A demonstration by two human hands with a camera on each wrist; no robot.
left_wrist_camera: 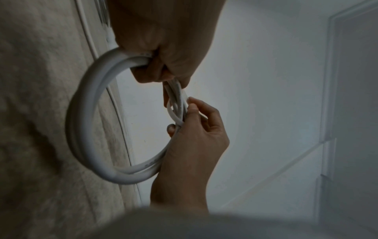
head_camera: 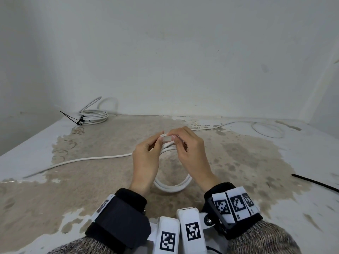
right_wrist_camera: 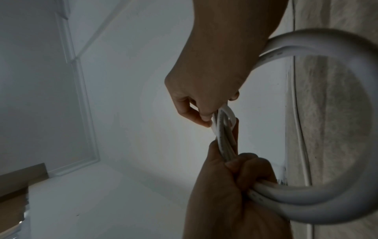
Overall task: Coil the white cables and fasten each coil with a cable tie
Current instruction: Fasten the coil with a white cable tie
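White cable coil, a few loops thick, hangs upright between two hands above a worn table. Left hand pinches the top of the loops, where a thin white strip wraps the bundle, with thumb and fingertips; right hand curls its fingers round the same bundle just beside it. One loose cable tail trails left across the table. A second, finished coil lies at the far left corner, bound with black ties. One loose black tie lies at the right edge.
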